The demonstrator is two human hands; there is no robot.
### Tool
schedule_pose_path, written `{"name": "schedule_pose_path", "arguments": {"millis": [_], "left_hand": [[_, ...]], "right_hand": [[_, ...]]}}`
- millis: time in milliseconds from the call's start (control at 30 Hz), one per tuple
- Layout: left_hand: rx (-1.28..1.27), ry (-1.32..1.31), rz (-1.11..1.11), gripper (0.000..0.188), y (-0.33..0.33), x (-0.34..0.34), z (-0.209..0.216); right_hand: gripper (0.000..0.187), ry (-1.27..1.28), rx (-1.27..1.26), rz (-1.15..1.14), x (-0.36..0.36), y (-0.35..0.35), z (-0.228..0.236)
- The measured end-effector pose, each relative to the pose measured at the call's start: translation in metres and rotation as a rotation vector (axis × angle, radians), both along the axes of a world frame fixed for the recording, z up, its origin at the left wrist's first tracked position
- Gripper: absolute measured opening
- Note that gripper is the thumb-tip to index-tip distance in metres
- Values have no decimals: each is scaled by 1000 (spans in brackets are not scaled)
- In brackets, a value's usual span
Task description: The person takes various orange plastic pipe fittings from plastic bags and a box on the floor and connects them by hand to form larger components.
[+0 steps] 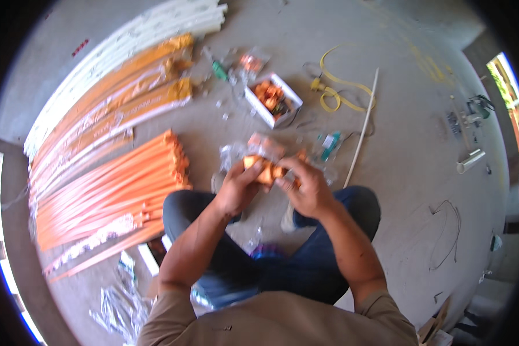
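Above my lap, both hands are on an orange plastic fitting, which looks like a pipe or conduit piece. My left hand is closed round its left side, the thumb lying along the top. With fingers bent, my right hand grips the narrower right end. My fingers partly cover the piece, so I cannot tell whether it is one part or two. Just beyond my hands lie a clear plastic bag with orange pieces and crumpled clear wrapping.
Orange pipes lie bundled at my left, with wrapped lengths and white pipes beyond. A white box of orange fittings stands ahead, near a green-handled tool. Right of it are a yellow strap and a thin white rod.
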State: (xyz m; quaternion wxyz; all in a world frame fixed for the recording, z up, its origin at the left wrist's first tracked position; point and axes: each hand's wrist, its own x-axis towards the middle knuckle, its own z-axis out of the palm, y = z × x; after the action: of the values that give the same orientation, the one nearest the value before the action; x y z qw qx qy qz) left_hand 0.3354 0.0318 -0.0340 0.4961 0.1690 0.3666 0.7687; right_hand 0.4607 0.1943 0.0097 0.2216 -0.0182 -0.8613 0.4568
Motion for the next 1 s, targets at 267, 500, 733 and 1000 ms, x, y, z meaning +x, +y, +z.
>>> {"name": "schedule_pose_path", "arguments": {"millis": [267, 500, 733, 1000], "left_hand": [[-161, 34, 60, 39, -14, -1, -2], [-166, 87, 60, 43, -11, 11, 0], [-171, 72, 114, 44, -13, 6, 6], [-234, 340, 112, 44, -7, 14, 5]], "right_hand": [[26, -186, -35, 56, -8, -1, -6], [24, -54, 243, 17, -2, -5, -20], [33, 15, 13, 17, -3, -4, -8], [31, -285, 192, 87, -2, 9, -28]]}}
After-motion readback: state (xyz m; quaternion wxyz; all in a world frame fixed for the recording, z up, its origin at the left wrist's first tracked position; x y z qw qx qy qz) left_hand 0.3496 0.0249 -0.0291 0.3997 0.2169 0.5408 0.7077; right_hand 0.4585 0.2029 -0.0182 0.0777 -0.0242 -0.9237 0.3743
